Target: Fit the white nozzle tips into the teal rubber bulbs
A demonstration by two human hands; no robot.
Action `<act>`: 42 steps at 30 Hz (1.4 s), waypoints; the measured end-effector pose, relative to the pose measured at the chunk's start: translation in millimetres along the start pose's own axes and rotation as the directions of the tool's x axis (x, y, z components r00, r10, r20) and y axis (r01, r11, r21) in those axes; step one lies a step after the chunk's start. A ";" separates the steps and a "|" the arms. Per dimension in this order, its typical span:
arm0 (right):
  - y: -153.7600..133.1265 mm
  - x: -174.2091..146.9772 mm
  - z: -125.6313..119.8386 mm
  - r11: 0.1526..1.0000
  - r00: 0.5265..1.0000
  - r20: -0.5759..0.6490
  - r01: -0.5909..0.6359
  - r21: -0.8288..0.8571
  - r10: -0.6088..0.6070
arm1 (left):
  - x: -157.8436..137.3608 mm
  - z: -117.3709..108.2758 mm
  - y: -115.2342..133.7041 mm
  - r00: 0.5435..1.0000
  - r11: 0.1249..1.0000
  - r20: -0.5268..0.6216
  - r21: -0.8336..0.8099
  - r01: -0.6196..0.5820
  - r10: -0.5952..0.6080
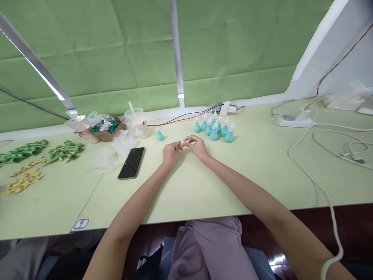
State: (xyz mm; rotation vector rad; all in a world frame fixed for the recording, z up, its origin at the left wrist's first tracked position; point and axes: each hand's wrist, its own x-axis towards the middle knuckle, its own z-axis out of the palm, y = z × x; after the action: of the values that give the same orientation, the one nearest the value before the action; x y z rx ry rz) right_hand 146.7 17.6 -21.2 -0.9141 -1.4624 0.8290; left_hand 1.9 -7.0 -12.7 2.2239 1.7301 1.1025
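My left hand (171, 152) and my right hand (197, 146) meet over the table, fingertips pinched together on a small white piece (182, 142). Its exact kind is too small to make out, and the fingers cover part of it. Just behind my left hand stands a single turquoise bulb-shaped bottle (159, 135) with a short white top. Beyond my right hand a group of several similar turquoise bottles (213, 134) stands upright, each with a pointed white tip.
Left of my hands lie a black phone (131, 163) and crumpled clear plastic (112, 153). Behind them are drink cups (140, 126) and a cardboard box (109, 134). Green parts (65, 151) and yellow pieces (25, 182) lie far left. A power strip (295, 121) and white cables occupy the right.
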 end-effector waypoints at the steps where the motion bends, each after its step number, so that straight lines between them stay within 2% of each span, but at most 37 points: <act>1: 0.5 0.1 0.1 1.000 1.000 -0.005 -0.004 -0.002 0.004 | -0.3 0.3 0.6 1.000 1.000 0.004 0.011 0.004 -0.004; 6: 2.9 -0.8 0.3 0.998 0.998 -0.056 -0.025 -0.058 0.022 | 0.0 2.7 0.7 1.000 1.000 0.007 0.007 0.024 -0.024; 14: 0.1 -11.0 6.9 0.995 0.994 -0.080 0.065 -0.081 -0.072 | -0.2 4.0 0.7 0.999 0.999 -0.006 -0.005 0.037 -0.037; 23: -1.9 -12.9 11.0 0.989 0.977 -0.206 -0.081 -0.126 0.053 | -1.0 6.9 0.3 0.999 0.999 0.008 0.035 0.038 -0.038; 36: -0.2 -11.9 11.8 0.980 0.974 -0.222 -0.076 -0.181 0.034 | 0.6 3.0 0.7 0.999 0.992 0.038 0.128 0.003 -0.008; 39: 1.0 -12.3 11.4 0.980 0.978 -0.204 -0.087 -0.181 0.050 | 0.7 3.3 -1.7 0.999 0.989 0.035 0.148 -0.007 0.002; 42: 9.1 -8.6 9.1 0.982 0.981 -0.159 -0.136 -0.132 0.115 | 1.0 4.5 -5.2 0.999 0.979 0.041 0.205 -0.024 0.016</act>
State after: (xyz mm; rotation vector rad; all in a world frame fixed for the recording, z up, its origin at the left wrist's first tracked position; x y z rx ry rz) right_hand 138.6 14.1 -33.9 -1.1625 -1.3548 0.7366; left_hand 0.6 -2.8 -18.1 2.3673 1.8876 0.9143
